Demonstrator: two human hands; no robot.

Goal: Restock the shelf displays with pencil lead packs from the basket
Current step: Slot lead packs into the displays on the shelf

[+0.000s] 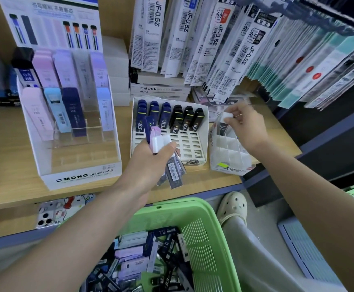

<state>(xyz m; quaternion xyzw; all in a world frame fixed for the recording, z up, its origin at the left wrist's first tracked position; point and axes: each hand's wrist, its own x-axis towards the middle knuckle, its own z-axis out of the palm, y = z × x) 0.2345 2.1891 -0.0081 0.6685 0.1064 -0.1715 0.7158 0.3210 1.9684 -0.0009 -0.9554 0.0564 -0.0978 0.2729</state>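
My left hand grips a bundle of lead packs, white, lilac, navy and grey ones fanned out, over the front of the white slotted display tray that holds navy and black packs in its back rows. My right hand pinches a single white-capped pack above the clear divided display box at the shelf's right end. A green basket below holds several loose lead packs.
A tall MONO graph MG display with pastel packs stands at the left of the wooden shelf. Hanging refill packets crowd above the trays. A phone lies on the lower shelf. My foot in a cream clog is beside the basket.
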